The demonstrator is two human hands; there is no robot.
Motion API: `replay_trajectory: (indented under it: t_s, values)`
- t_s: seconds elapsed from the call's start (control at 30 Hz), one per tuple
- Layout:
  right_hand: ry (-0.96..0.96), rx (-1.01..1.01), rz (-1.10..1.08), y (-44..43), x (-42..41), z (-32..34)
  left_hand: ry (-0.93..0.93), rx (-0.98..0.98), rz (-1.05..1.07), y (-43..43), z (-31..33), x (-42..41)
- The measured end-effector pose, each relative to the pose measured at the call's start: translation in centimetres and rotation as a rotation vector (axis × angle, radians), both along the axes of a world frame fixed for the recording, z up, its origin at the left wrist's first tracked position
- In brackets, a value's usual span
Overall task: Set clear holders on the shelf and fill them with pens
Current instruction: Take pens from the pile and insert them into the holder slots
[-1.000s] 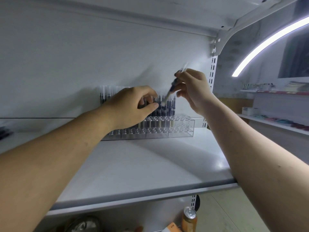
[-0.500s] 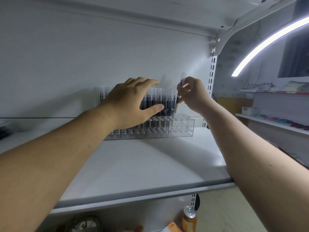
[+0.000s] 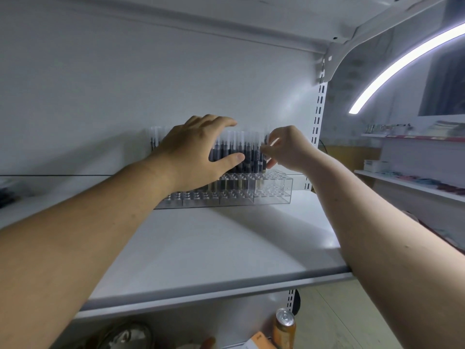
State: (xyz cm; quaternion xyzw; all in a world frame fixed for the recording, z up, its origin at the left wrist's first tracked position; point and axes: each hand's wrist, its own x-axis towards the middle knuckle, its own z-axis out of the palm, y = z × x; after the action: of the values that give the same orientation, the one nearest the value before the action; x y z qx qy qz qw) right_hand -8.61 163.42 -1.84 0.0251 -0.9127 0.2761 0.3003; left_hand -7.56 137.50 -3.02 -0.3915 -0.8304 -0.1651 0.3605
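Clear holder (image 3: 273, 195) sits at 12 o'clock on the shelf (image 3: 226, 248), against the back wall (image 3: 151, 84), its rear rows full of upright pens (image 3: 247, 152). The left hand (image 3: 193, 152) lies spread over their caps, thumb in front. At the row's 3 o'clock end, the right hand (image 3: 289, 149) pinches the end pen (image 3: 263, 170)

One left hand (image 3: 193, 152), one right hand (image 3: 286, 149), one white shelf (image 3: 214, 248), one long clear holder (image 3: 271, 187), roughly a dozen dark pens (image 3: 247, 152) showing, others hidden behind the left hand, one can (image 3: 284, 326), one curved light strip (image 3: 402, 64).
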Motion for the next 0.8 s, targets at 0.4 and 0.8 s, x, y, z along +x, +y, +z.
replay_trajectory:
  t_s: [0.4, 0.8]
  values:
    - [-0.054, 0.094, -0.057, 0.6, 0.9, 0.5, -0.007, 0.008, 0.004, -0.1, 0.0, -0.2]
    - [0.321, 0.163, 0.093, -3.4, 1.5, 1.1, 0.055, -0.004, 0.085, -1.4, 1.3, -0.3]
